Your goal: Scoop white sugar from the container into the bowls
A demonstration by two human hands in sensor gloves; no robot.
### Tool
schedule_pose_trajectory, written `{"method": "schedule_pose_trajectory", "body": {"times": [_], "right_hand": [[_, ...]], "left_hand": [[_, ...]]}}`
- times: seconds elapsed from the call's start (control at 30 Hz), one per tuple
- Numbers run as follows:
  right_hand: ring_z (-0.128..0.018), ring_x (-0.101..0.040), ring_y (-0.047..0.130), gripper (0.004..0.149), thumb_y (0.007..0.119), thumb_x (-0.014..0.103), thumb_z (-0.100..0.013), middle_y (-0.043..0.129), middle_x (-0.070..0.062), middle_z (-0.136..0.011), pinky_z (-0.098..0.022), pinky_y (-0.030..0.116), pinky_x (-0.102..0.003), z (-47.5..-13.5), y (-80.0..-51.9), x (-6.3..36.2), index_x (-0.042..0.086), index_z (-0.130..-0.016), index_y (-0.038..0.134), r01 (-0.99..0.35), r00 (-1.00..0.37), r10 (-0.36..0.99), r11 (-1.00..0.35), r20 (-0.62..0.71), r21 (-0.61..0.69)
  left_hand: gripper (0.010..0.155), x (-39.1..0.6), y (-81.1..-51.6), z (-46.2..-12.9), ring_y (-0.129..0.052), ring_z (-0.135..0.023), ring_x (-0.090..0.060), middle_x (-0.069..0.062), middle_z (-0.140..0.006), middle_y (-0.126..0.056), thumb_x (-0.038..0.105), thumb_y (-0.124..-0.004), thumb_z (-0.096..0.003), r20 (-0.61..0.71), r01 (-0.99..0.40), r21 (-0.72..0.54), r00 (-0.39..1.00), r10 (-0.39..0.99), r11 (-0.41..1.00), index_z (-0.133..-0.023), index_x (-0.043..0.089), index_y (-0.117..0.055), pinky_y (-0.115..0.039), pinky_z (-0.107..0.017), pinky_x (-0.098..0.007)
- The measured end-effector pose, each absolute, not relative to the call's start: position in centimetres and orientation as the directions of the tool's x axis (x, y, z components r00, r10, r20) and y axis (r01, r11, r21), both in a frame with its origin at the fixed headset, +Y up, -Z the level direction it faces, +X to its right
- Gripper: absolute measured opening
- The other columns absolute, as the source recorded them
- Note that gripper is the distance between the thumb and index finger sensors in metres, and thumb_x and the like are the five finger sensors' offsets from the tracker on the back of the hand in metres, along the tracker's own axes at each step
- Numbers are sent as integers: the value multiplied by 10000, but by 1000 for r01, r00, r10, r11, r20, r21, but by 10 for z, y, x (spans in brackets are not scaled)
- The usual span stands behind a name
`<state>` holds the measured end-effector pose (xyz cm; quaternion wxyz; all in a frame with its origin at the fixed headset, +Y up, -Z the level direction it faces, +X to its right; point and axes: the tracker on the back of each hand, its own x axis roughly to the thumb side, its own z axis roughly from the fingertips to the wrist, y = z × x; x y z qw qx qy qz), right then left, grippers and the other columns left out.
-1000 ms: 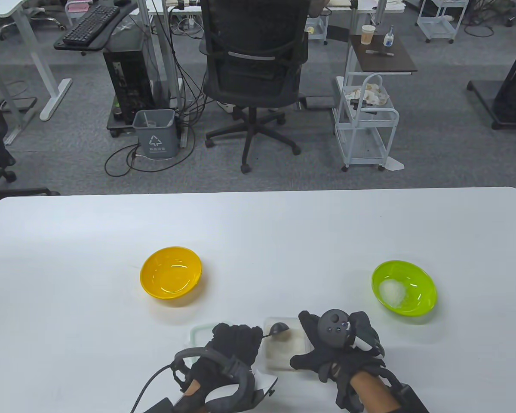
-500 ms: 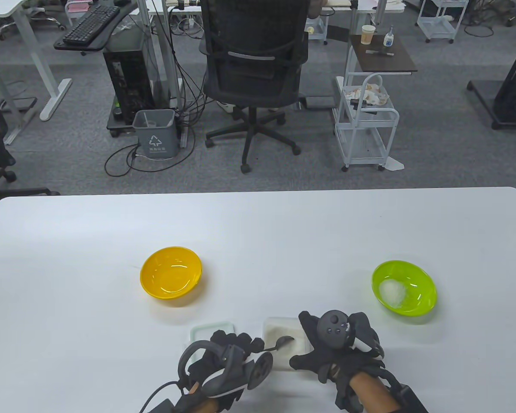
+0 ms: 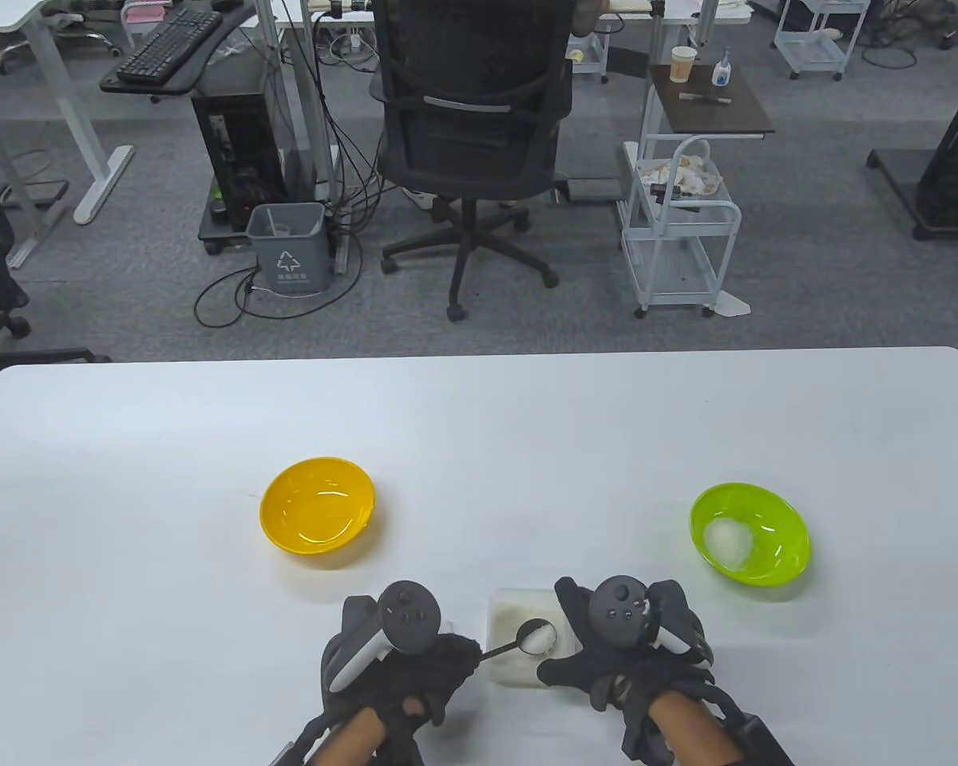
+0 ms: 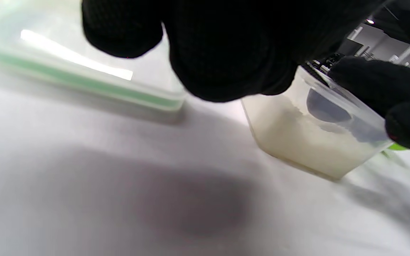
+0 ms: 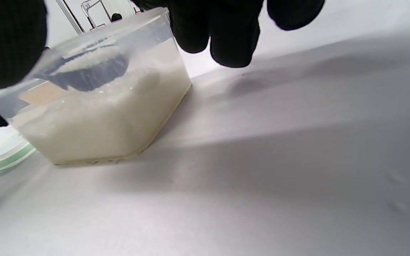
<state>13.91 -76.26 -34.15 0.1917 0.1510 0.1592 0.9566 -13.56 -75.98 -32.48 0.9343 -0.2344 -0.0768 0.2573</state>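
A clear plastic container of white sugar stands at the table's near edge, between my hands; it also shows in the left wrist view and the right wrist view. My left hand holds a dark spoon, whose bowl is heaped with sugar inside the container. My right hand grips the container's right side. An empty yellow bowl sits at the left. A green bowl at the right holds a mound of sugar.
The container's green-rimmed lid lies on the table under and beside my left hand. The white table stretches wide beyond the bowls. An office chair and a cart stand past its far edge.
My left hand has turned over, tracker now on top. The spoon dipped into the sugar and now comes up filled with sugar. The right hand has not moved.
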Motion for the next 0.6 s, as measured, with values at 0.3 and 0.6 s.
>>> {"method": "schedule_pose_trajectory", "body": {"times": [0.3, 0.6], "right_hand": [[-1029, -389, 648, 992, 805, 679, -381, 446, -141, -1171, -760, 466, -612, -341, -763, 140, 263, -1101, 265, -333, -876, 429, -868, 221, 368], [-1027, -390, 648, 991, 803, 680, -381, 446, -143, -1169, -760, 467, -611, -341, -763, 140, 261, -1101, 266, -325, -879, 421, -872, 222, 365]], "left_hand": [[461, -144, -773, -330, -1016, -369, -17, 141, -690, -980, 479, -748, -441, -92, -554, -557, 782, 617, 619, -869, 373, -881, -855, -447, -374], [460, -156, -770, -334, -1017, -380, -15, 148, -695, -974, 484, -744, -442, -118, -612, -536, 737, 666, 581, -874, 386, -871, -853, -461, -370]]}}
